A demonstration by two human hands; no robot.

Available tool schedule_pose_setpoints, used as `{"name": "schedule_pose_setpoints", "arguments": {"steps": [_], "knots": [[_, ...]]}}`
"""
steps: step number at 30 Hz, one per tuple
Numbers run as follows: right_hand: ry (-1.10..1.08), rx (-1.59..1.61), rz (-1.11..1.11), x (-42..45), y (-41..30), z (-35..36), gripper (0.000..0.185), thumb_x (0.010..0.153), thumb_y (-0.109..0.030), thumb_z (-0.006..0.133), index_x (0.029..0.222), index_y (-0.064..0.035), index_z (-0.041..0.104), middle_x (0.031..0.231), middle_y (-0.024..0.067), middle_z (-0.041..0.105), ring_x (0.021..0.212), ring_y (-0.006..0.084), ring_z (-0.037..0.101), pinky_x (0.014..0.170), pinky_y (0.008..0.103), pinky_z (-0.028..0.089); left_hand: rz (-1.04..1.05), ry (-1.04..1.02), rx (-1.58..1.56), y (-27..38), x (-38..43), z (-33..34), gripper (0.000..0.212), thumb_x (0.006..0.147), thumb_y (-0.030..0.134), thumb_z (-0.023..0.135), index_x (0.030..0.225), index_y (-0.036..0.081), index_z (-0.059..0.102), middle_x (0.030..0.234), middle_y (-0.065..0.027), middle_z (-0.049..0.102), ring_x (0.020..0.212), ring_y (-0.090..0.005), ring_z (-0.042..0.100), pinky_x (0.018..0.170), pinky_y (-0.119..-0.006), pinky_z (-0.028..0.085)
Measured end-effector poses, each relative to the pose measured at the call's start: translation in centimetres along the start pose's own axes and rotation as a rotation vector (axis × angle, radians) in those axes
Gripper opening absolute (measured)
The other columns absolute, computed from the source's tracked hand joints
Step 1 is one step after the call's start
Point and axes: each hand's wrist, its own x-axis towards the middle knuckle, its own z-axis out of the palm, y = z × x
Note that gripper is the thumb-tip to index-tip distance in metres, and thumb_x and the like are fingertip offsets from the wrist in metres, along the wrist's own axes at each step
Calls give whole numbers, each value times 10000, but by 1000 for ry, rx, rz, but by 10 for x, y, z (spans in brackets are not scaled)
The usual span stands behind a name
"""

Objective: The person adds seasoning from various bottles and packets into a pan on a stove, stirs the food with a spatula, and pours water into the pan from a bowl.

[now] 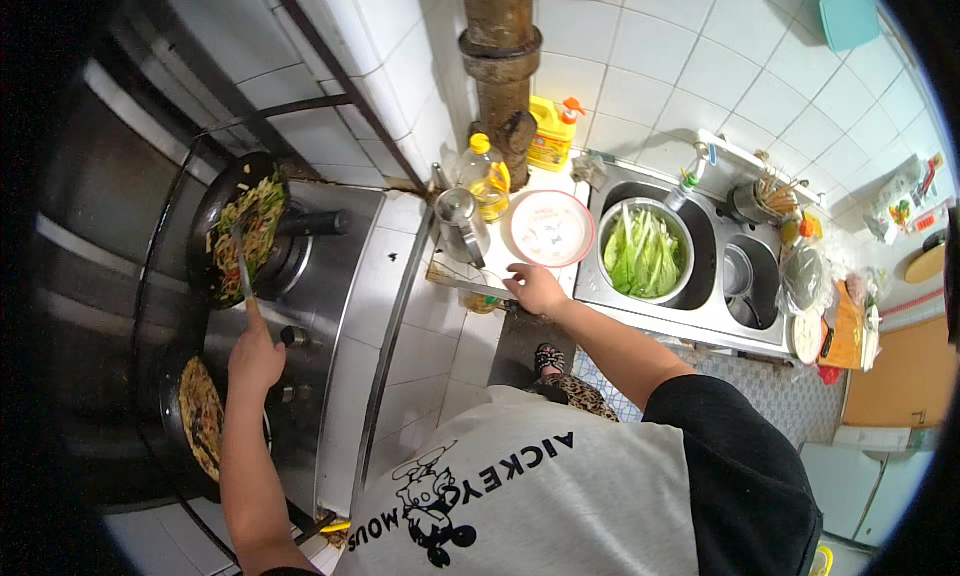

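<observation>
My left hand point(256, 357) grips the wooden handle of a metal spatula point(244, 267). Its blade is in a dark wok point(201, 264) among shredded stir-fried food point(259, 227) with green and red pieces. The wok sits tilted on the far burner, its black handle pointing right. My right hand point(537, 289) is at the counter edge with nothing visible in it, fingers bent and slightly apart. Just beyond its fingertips lies a white plate point(551, 231) with a red rim and printed decoration; whether they touch it is unclear.
A second pan point(171, 396) holds a browned flatbread-like food point(199, 411), partly behind my left forearm. By the plate stand a metal pitcher point(459, 223), an oil bottle point(487, 178) and a yellow pump jug point(551, 137). Leafy greens point(643, 257) fill a metal basin point(686, 276) over the sink point(705, 298).
</observation>
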Motion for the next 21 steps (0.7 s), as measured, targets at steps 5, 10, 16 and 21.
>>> {"name": "schedule_pose_setpoints", "arguments": {"steps": [5,10,16,21], "knots": [[128,520,516,23,124,1,377,843,-217,575,1143,10,559,875,110,633,682,188,613,544,295,490,74,332,152,16,-27,-6,725,848,167,601,1433,72,183,1118,-216,555,879,-401,594,764,-447,486],[333,895,823,45,165,-12,523,849,-151,530,1327,-68,332,794,95,555,589,178,559,460,285,457,652,593,-475,85,-59,15,252,840,49,577,1087,14,618,748,-127,564,704,-233,572,659,-318,464],[406,1014,686,68,158,-19,527,866,-41,466,1358,-144,309,831,110,590,609,180,589,447,272,449,792,-22,-295,209,-27,87,265,821,164,595,1074,91,626,834,-119,608,754,-286,607,653,-374,486],[472,1084,569,80,172,-17,568,808,90,420,1327,-138,379,988,125,592,732,212,638,541,319,558,905,-136,-357,297,-5,92,266,828,172,587,1073,74,620,881,-124,616,787,-312,604,681,-400,487]]}}
